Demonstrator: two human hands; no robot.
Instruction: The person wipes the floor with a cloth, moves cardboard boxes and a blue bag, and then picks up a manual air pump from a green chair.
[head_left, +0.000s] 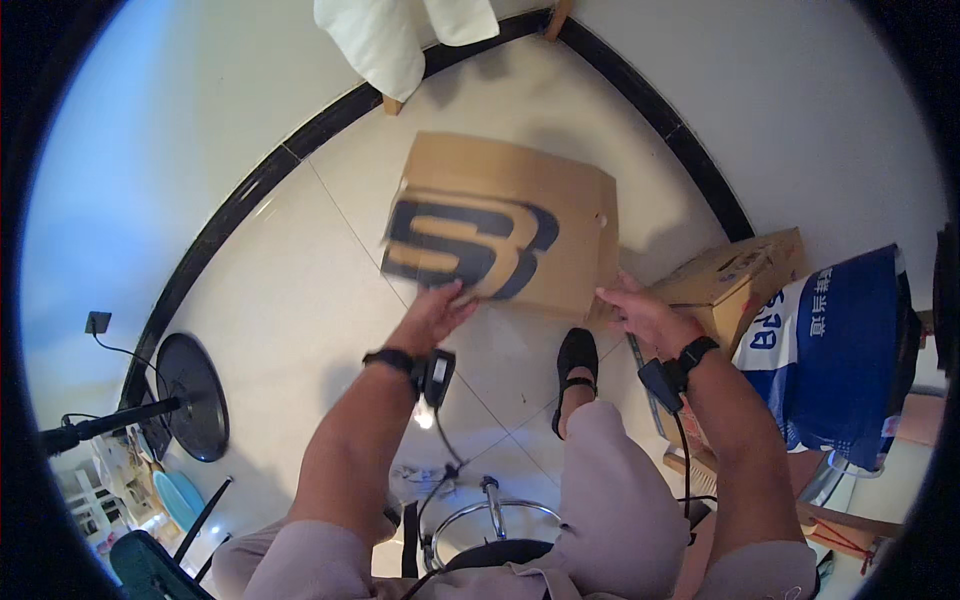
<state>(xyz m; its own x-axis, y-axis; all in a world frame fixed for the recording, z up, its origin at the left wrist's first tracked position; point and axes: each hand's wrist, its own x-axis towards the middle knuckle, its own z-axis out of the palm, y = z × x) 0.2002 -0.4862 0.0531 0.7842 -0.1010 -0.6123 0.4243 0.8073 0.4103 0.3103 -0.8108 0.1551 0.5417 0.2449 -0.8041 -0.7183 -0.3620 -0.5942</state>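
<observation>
Floor [300, 290] of pale tile carries nothing of the brown shoebox [505, 225]: it hangs in the air above the tiles, blurred, held at its near edge from both sides. The left hand [435, 312] presses its near left corner, fingers closed on it; the right hand [640, 312] is clamped on the near right corner. Gripped only by one edge, the box could tip and fall onto the black shoe [575, 375] below.
</observation>
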